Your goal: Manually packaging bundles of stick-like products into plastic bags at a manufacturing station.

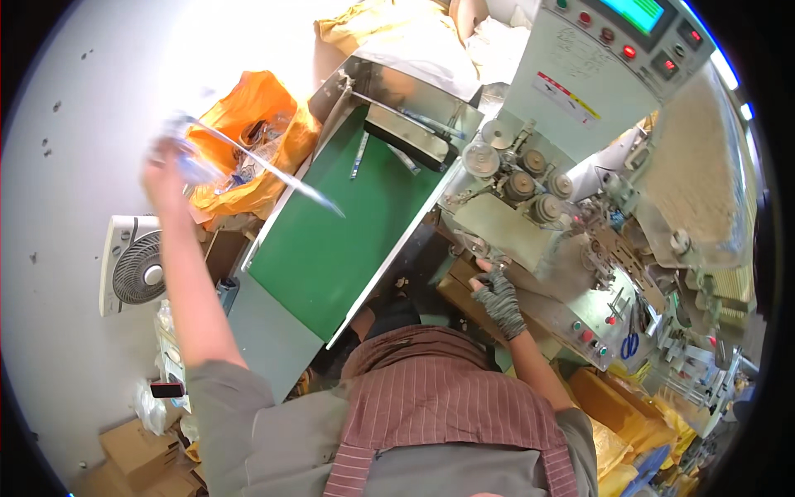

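My left hand (168, 170), blurred by motion, is raised at the left beside an orange plastic bag (291, 153). It is closed on a crumpled clear plastic strip (273, 171), whose long whitish tail reaches over the green conveyor belt (331, 248). My right hand (498, 296) wears a grey striped fingerless glove. Its thumb and forefinger are apart at the front edge of the machine, with no held thing showing. Several slim printed sticks (359, 156) lie at the far end of the belt, by a metal bar (406, 137).
At the right stands a machine with rollers (519, 185) and a control panel (609, 50). Blue-handled scissors (630, 344) lie on its plate. A white fan (132, 265) is at the left wall, with cardboard boxes (137, 447) below. Yellow bags (609, 447) sit at lower right.
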`<state>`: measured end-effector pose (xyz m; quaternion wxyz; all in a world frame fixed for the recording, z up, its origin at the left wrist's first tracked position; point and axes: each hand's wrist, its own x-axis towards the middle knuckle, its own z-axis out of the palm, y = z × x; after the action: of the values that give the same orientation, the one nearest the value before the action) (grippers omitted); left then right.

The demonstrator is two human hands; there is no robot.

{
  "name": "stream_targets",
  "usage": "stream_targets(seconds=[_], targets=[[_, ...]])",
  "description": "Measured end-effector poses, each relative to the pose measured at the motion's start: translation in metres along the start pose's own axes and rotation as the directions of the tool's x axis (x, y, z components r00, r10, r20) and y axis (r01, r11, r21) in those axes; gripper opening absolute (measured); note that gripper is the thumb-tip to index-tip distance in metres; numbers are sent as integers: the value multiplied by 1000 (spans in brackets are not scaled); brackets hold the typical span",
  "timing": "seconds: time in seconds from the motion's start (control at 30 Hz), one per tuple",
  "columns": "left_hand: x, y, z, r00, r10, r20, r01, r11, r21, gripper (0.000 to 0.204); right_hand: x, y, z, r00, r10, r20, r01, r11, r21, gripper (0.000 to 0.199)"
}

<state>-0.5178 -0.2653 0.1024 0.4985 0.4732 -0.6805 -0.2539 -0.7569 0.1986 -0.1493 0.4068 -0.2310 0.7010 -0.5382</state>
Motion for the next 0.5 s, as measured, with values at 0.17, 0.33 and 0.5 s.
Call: stream_targets(seconds=[0.17,0.33,0.5], targets=[[144,-38,-13,826,298,-479,-246,954,169,22,19,13,36,983,127,-128,-120,991,64,38],[166,-195,24,910,-115,398,-150,804,576,60,26,4,87,972,226,-71,-225,974,13,39],[121,-234,51,895,64,441,-397,566,723,60,21,10,80,940,308,-148,-317,948,-42,38]])
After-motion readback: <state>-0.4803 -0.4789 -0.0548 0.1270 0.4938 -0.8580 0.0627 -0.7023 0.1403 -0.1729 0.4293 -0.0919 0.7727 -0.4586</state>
